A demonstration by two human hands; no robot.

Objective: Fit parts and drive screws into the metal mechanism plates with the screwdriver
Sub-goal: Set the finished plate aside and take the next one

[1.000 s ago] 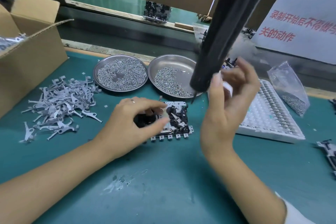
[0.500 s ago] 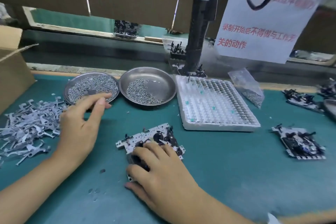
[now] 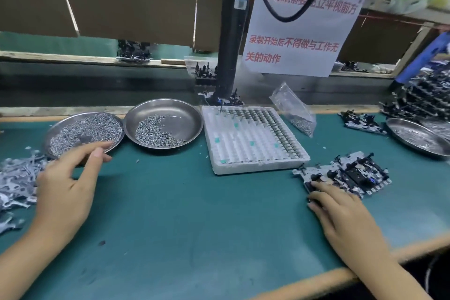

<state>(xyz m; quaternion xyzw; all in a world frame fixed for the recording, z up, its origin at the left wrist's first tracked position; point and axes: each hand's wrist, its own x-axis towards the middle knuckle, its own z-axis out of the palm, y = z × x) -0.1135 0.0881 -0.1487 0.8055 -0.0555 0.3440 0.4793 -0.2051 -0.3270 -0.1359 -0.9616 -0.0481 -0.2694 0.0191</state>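
**A:** The right hand (image 3: 341, 217) lies low at the right of the green surface (image 3: 194, 214), fingers stretched forward and lightly bent, their tips on the near left corner of a metal mechanism plate (image 3: 345, 175). What is it doing there?

**B:** It reads as steadying or sliding the plate, not lifting it: the plate lies flat, crowded with black fitted parts, and nothing shows a thumb closed round its edge. Whether anything is pinched under the fingertips cannot be told.

**A:** And the left hand (image 3: 65, 182)?

**B:** Spread and relaxed, empty as far as can be seen, hovering at the near rim of the fuller steel dish (image 3: 84, 133) of screws, with the heap of grey stamped levers (image 3: 17, 182) just beside it at the left edge. That placement suits a worker's reach: small stock on the left, work on the right.

**A:** Farther out?

**B:** A second dish (image 3: 164, 124), holding fewer screws, touches the first. Right of it sits a white foam tray (image 3: 253, 139) with rows of small metal parts along its far and right sides. The black electric screwdriver (image 3: 231, 39) hangs upright from above, its tip just over the tray's far left corner, in neither hand, likely parked within arm's reach between drives.

**A:** So the stage of work?

**B:** Judging by the layout, between screws: one hand on the plate, one going for stock. More assembled plates (image 3: 362, 120) lie behind at right, near a clear bag (image 3: 295, 111) of screws.
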